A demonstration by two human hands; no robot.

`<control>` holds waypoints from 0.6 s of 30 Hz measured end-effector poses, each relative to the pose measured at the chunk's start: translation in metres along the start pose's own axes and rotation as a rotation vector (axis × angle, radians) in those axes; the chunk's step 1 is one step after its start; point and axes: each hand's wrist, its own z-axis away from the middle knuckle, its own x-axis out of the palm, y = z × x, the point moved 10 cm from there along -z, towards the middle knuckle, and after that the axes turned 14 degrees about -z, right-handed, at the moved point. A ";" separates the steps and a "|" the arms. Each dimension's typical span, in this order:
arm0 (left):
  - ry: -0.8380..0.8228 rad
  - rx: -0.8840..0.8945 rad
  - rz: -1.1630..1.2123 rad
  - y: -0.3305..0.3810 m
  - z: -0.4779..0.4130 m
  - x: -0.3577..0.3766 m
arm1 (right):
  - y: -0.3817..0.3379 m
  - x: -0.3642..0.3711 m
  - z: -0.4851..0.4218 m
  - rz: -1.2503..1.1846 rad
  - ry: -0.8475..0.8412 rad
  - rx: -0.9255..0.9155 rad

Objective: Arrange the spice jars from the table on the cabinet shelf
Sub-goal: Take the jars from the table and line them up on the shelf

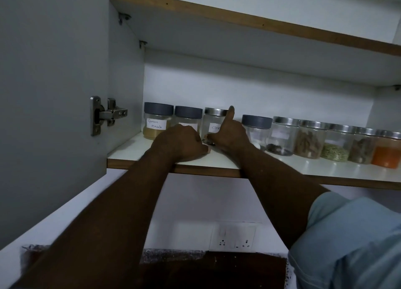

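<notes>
Crowding is the chief hazard: the clove jar (213,123), steel-lidded and labelled, stands on the cabinet shelf (282,169) close between a grey-lidded jar (188,115) at its 9 o'clock and another grey-lidded jar (256,126) at its 3 o'clock, so a sideways nudge would likely knock a neighbour and tip it along the row. A pull toward 6 o'clock could drag the jar toward the shelf's front edge. Left hand (182,143): fingers curled, knuckles resting on the shelf, hiding the lower front of the grey-lidded jar behind it; whether it holds anything cannot be told. Right hand (230,134): thumb (231,112) raised against the clove jar's right face up to the lid, remaining fingers tucked low and unclear, so a true grip cannot be confirmed. The clove jar sits at 1 o'clock of the left hand and 11 o'clock of the right hand.
</notes>
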 end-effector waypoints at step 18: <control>0.024 0.003 -0.004 0.013 0.021 -0.022 | 0.053 -0.126 0.044 0.212 0.370 -0.064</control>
